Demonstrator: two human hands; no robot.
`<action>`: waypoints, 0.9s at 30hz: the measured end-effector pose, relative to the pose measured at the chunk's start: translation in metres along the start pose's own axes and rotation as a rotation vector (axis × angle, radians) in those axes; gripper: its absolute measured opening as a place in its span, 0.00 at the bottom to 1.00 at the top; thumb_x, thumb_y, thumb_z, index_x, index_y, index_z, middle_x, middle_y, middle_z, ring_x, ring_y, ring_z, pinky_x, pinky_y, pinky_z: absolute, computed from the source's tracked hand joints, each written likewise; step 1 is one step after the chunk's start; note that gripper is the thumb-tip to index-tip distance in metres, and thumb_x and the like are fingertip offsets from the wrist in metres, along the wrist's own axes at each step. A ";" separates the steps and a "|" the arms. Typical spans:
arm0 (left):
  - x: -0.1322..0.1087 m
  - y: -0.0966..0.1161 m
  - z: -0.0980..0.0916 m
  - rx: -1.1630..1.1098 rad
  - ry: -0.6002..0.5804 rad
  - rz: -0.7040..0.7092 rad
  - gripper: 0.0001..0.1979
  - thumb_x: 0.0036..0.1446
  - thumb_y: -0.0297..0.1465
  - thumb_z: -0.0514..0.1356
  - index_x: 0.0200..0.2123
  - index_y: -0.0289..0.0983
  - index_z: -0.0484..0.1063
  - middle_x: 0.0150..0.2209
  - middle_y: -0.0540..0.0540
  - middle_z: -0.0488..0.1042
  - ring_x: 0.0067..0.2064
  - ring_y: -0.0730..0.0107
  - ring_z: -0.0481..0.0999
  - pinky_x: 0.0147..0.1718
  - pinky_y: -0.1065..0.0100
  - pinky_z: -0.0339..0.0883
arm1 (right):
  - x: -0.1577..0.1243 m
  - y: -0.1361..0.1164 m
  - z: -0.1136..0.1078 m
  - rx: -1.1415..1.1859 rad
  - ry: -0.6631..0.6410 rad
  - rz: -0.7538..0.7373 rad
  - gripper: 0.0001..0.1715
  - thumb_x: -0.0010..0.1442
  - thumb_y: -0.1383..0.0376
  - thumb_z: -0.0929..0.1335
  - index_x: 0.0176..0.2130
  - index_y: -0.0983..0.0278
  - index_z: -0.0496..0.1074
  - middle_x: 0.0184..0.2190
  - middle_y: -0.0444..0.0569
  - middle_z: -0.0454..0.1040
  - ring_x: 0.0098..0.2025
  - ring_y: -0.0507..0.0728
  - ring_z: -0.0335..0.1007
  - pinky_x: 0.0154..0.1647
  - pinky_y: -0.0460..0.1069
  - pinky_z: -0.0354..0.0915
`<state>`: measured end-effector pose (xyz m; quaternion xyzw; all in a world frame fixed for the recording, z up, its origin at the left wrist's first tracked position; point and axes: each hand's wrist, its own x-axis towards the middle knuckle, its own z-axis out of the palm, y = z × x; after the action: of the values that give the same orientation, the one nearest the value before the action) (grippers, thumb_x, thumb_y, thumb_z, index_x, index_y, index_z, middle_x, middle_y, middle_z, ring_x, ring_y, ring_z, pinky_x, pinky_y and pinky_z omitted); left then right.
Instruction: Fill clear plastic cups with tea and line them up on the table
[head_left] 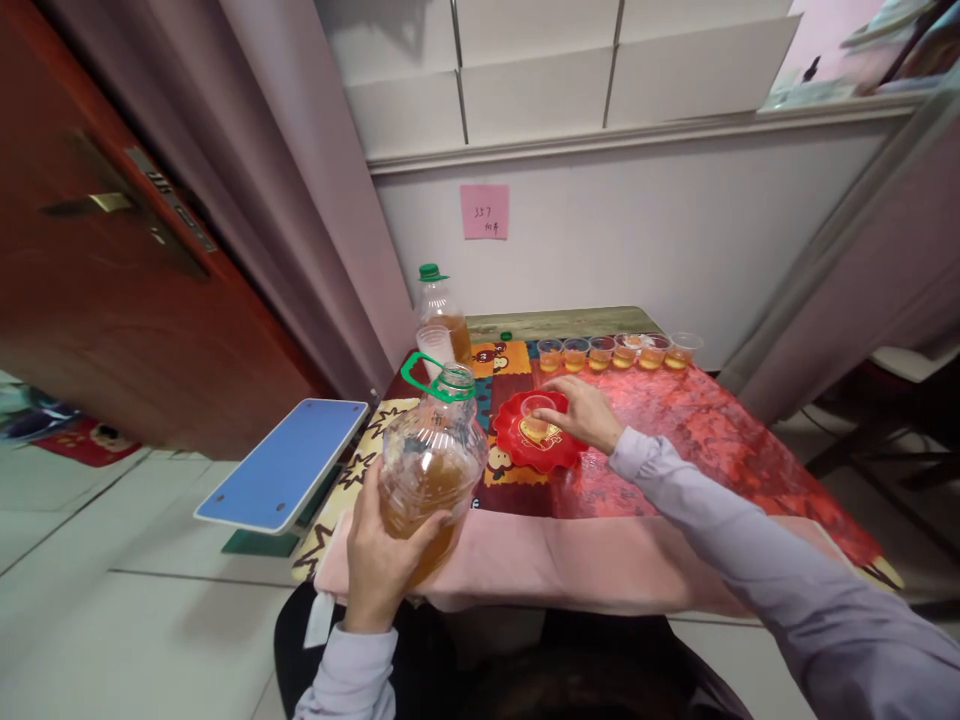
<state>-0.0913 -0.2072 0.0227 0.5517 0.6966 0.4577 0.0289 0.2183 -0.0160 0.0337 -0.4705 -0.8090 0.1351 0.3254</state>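
Note:
My left hand (386, 545) is wrapped round the side of a large clear plastic jug (435, 480). The jug is uncapped, has a green handle ring at its neck and holds amber liquid. It stands nearly upright at the table's near edge. On a red scalloped plate (513, 452) sits a clear plastic cup (537, 425) with some amber liquid in it. The thumb and fingers of my right hand (581, 410) are closed about this cup near its rim. Behind the plate, several similar cups (598, 358) of amber liquid stand in a row.
A second jug (442, 305) with a green cap stands at the back left, beside stacked cups (436, 345). A loose green cap (506, 336) lies by the wall. A pink cloth (585, 560) covers the near edge of the patterned table; a blue-topped stool (289, 465) is at left.

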 end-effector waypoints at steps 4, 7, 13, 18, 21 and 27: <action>-0.002 0.002 0.003 0.004 0.008 -0.005 0.57 0.47 0.59 0.70 0.73 0.38 0.58 0.70 0.31 0.67 0.70 0.41 0.68 0.69 0.45 0.63 | 0.021 0.018 0.012 -0.229 -0.242 0.085 0.46 0.53 0.46 0.80 0.60 0.69 0.75 0.68 0.72 0.66 0.71 0.75 0.63 0.72 0.70 0.57; -0.002 0.004 0.002 0.012 0.019 0.002 0.58 0.46 0.60 0.70 0.72 0.37 0.59 0.69 0.31 0.68 0.70 0.41 0.68 0.69 0.46 0.63 | 0.023 0.016 0.024 -0.245 -0.260 0.089 0.44 0.53 0.47 0.81 0.58 0.70 0.76 0.70 0.74 0.63 0.73 0.78 0.58 0.73 0.78 0.47; 0.000 0.007 -0.001 0.025 0.020 -0.084 0.60 0.43 0.65 0.68 0.72 0.38 0.60 0.69 0.31 0.68 0.69 0.37 0.68 0.69 0.42 0.61 | 0.021 0.003 0.033 -0.255 -0.221 0.025 0.36 0.52 0.52 0.81 0.55 0.67 0.77 0.71 0.70 0.64 0.73 0.76 0.59 0.75 0.77 0.40; 0.004 0.004 0.000 0.023 0.014 -0.106 0.61 0.40 0.66 0.68 0.71 0.39 0.61 0.68 0.32 0.69 0.68 0.33 0.69 0.69 0.39 0.59 | 0.024 -0.006 0.036 -0.110 -0.095 -0.139 0.38 0.51 0.53 0.82 0.56 0.64 0.75 0.71 0.67 0.65 0.73 0.72 0.60 0.76 0.76 0.38; 0.004 0.003 0.000 0.021 0.017 -0.084 0.57 0.42 0.63 0.69 0.70 0.42 0.62 0.67 0.36 0.71 0.67 0.37 0.70 0.69 0.40 0.61 | 0.032 0.001 0.025 0.023 -0.003 -0.052 0.38 0.51 0.48 0.81 0.53 0.64 0.76 0.67 0.67 0.69 0.70 0.71 0.64 0.73 0.73 0.51; 0.001 0.002 0.001 0.031 0.024 -0.066 0.54 0.44 0.62 0.69 0.69 0.42 0.63 0.65 0.37 0.72 0.67 0.38 0.71 0.70 0.40 0.61 | 0.046 0.074 -0.039 0.025 0.075 0.367 0.34 0.53 0.46 0.80 0.49 0.65 0.78 0.43 0.54 0.83 0.42 0.59 0.80 0.45 0.52 0.73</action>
<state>-0.0894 -0.2058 0.0242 0.5233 0.7218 0.4522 0.0271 0.2778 0.0575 0.0427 -0.6106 -0.6951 0.1846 0.3314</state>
